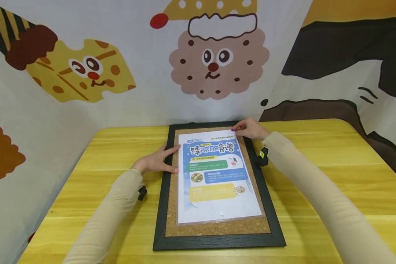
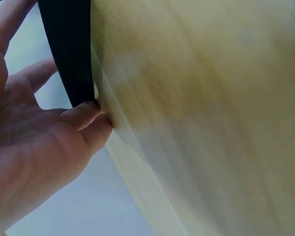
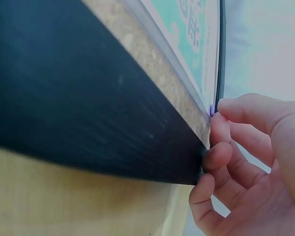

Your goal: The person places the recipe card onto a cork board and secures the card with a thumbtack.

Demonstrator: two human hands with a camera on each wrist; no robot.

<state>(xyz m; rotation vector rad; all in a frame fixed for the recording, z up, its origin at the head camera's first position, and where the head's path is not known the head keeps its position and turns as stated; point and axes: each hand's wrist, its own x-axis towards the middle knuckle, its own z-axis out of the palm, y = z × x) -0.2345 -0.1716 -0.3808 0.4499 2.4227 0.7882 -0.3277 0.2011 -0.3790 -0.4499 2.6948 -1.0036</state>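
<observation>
Poster [image 1: 219,176] mid-frame; right hand [image 1: 252,129] pinches purple pin [image 1: 232,130] at upper-right corner; left hand [image 1: 154,160] outspread, left edge.

Left grip [image 1: 156,160] spread, right grip [image 1: 252,129] pinching

Soft, even light brightens the head view, while the wrist views look hazier (the left's tabletop [image 2: 211,123] blurs).
</observation>
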